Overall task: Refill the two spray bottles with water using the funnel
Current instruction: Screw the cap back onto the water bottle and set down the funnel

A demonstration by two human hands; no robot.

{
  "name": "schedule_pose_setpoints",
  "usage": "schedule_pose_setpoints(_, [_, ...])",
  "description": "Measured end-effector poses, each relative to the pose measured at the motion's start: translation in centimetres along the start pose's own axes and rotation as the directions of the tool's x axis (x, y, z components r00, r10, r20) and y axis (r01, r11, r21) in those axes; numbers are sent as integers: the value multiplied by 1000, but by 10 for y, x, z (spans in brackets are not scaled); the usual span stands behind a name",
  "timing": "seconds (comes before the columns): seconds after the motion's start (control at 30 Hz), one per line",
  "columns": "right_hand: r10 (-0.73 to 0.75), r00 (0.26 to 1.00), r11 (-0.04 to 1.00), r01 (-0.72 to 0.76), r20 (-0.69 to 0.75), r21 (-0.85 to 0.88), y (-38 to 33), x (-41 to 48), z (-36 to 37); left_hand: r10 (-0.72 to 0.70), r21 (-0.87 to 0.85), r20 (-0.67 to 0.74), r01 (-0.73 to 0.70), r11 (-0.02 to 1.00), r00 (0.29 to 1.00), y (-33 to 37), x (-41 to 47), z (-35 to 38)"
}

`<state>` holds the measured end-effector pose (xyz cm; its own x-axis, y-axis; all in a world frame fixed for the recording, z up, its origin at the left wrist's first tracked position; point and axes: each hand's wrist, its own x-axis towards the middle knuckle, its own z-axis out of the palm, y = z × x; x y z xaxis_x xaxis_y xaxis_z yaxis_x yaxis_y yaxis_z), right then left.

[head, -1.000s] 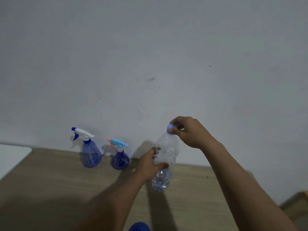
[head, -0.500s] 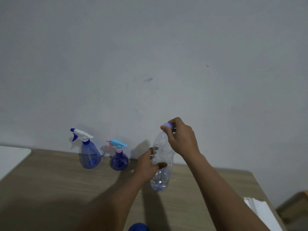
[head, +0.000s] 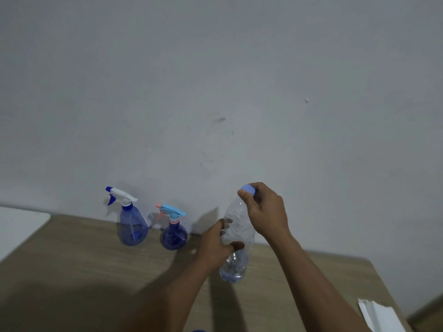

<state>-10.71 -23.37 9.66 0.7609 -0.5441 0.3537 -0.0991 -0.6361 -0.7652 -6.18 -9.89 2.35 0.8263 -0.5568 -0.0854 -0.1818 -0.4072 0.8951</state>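
Observation:
A clear, crumpled water bottle [head: 236, 262] with a little water at the bottom stands on the wooden table [head: 72, 271]. My left hand [head: 215, 248] grips its middle. My right hand [head: 266, 212] is closed over its light blue cap [head: 248, 189]. Against the wall stand two blue spray bottles: a taller one with a white and blue trigger head [head: 131, 226] and, to its right, a shorter one with a cyan and pink head [head: 173, 232]. No funnel is clearly visible.
A white surface [head: 16, 226] adjoins the table at the left. White paper sheets [head: 381, 317] lie at the table's right front corner. A sliver of something blue [head: 197, 330] shows at the bottom edge. A plain grey wall is close behind.
My right hand has turned on the cap, its wrist swinging from the right to above the bottle. The view shifted slightly, bringing the white sheets into sight.

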Motion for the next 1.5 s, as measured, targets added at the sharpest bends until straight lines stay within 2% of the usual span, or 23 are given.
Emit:
schedule_pose_setpoints(0.13, [27, 989, 999, -21, -148, 41, -1, -6, 14, -1, -5, -5, 1, 1000, 1000, -4, 3, 3])
schedule_pose_setpoints(0.3, [48, 978, 997, -34, -205, 70, -3, -9, 15, -12, 50, 0, 12, 999, 1000, -4, 10, 10])
schedule_pose_setpoints(0.47, [21, 998, 1000, -19, -54, 22, 8, -21, 20, 33, 11, -79, -32, 999, 996, -17, 6, 15])
schedule_pose_setpoints(0.63, [-115, 992, 993, 114, 57, 13, 16, -31, 18, 28, 29, -74, -25, 999, 997, -30, -8, 8])
schedule_pose_setpoints(0.77, [-169, 981, 985, 170, 95, -5, 21, -32, 13, -37, -10, 1, 37, 999, 999, -54, -37, 0])
schedule_pose_setpoints(0.87, [-193, 976, 980, 197, 103, -33, 22, -37, 13, -48, 130, -45, 53, 990, 998, -77, -69, -3])
schedule_pose_setpoints(1.03, [-165, 977, 980, 178, 133, -88, 26, -41, 14, -130, 311, 35, 113, 944, 991, -116, -117, 1])
schedule_pose_setpoints(1.13, [-151, 980, 980, 166, 131, -110, 26, -41, 14, -143, 408, 82, 97, 908, 986, -130, -137, 5])
schedule_pose_setpoints(1.33, [-139, 986, 979, 150, 89, -140, 26, -46, 19, -120, 523, 174, 11, 852, 977, -150, -150, 11])
schedule_pose_setpoints(1.5, [-93, 992, 981, 105, 80, -162, 22, -47, 17, -95, 507, 160, 1, 862, 982, -158, -146, 15])
